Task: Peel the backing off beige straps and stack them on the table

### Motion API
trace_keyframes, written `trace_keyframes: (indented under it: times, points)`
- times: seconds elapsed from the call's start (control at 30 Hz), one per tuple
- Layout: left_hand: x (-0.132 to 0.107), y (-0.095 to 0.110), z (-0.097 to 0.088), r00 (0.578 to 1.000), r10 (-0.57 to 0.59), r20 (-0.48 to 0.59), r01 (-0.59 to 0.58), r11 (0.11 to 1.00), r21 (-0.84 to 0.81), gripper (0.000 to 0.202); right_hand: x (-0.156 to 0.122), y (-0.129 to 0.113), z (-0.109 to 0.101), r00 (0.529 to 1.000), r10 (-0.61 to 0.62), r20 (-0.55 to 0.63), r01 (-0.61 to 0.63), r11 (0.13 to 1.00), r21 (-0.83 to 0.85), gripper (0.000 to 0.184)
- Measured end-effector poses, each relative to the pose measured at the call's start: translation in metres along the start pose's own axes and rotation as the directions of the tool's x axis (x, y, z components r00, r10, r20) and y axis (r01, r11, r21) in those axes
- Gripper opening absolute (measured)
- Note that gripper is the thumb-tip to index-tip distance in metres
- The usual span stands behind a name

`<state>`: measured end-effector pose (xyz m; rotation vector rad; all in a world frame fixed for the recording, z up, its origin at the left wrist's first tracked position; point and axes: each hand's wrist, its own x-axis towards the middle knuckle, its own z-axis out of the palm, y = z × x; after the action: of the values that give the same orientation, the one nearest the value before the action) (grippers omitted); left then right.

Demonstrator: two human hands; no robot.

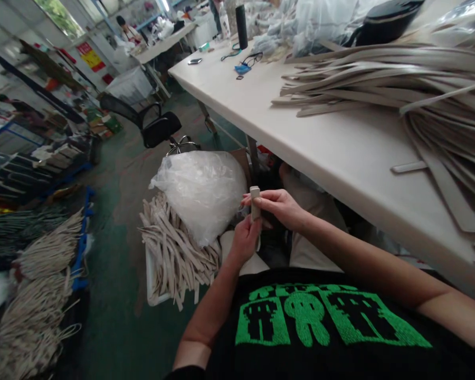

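Observation:
Over my lap, both hands meet on a beige strap, whose short end points upward. My left hand is closed around its lower part. Higher up, the thumb and fingers of my right hand pinch the same strap near its top. The rest of the strap is mostly hidden by my hands. Just left of them sits a bulging clear plastic bag, and beneath it a heap of similar beige straps fills a white bin.
A long white table runs along my right, bearing a large pile of straps, glasses, a phone and a dark bottle. Beyond are an office chair and bundled straps on a blue pallet. Two people work farther off.

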<state>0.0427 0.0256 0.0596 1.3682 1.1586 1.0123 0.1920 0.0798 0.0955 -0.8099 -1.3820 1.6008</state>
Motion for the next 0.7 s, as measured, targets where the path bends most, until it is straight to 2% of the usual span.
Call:
trace_keyframes:
  times: [0.1, 0.2, 0.3, 0.37, 0.4, 0.43, 0.5, 0.57, 0.6, 0.7]
  points:
    - [-0.012, -0.010, -0.003, 0.996, -0.066, 0.056, 0.062, 0.996, 0.058, 0.045, 0.005, -0.004, -0.006, 0.991, -0.076, -0.108, 0.076, 0.997, -0.008, 0.042]
    - [-0.028, -0.033, -0.009, 0.969, -0.240, 0.057, 0.242, 0.970, -0.023, 0.042, 0.008, -0.004, -0.012, 0.981, -0.087, -0.171, 0.089, 0.996, 0.002, 0.040]
    - [-0.052, -0.060, -0.023, 0.871, -0.471, 0.140, 0.492, 0.838, -0.236, 0.048, 0.008, 0.001, -0.018, 0.966, -0.015, -0.257, 0.022, 0.999, 0.023, 0.039]
    - [-0.070, -0.073, -0.034, 0.814, -0.533, 0.228, 0.576, 0.694, -0.433, 0.055, 0.008, 0.008, -0.024, 0.947, 0.068, -0.315, -0.051, 0.997, 0.060, 0.041]
    - [-0.080, -0.077, -0.041, 0.817, -0.522, 0.246, 0.564, 0.629, -0.535, 0.057, 0.008, 0.014, -0.026, 0.938, 0.112, -0.329, -0.090, 0.993, 0.081, 0.042]
    - [-0.089, -0.079, -0.047, 0.838, -0.494, 0.234, 0.517, 0.578, -0.631, 0.058, 0.009, 0.021, -0.029, 0.929, 0.151, -0.338, -0.125, 0.987, 0.098, 0.041]
    - [-0.106, -0.077, -0.063, 0.903, -0.411, 0.129, 0.351, 0.528, -0.773, 0.056, 0.008, 0.038, -0.033, 0.916, 0.216, -0.337, -0.194, 0.976, 0.100, 0.039]
    - [-0.122, -0.068, -0.083, 0.949, -0.313, -0.030, 0.162, 0.568, -0.807, 0.049, 0.004, 0.057, -0.039, 0.903, 0.276, -0.330, -0.281, 0.959, 0.036, 0.035]
    - [-0.129, -0.061, -0.096, 0.959, -0.263, -0.107, 0.080, 0.614, -0.785, 0.044, 0.000, 0.066, -0.044, 0.893, 0.301, -0.336, -0.330, 0.943, -0.032, 0.033]
    - [-0.150, -0.035, -0.141, 0.938, -0.152, -0.310, -0.081, 0.775, -0.627, 0.033, -0.017, 0.092, -0.066, 0.871, 0.325, -0.368, -0.448, 0.833, -0.324, 0.028]
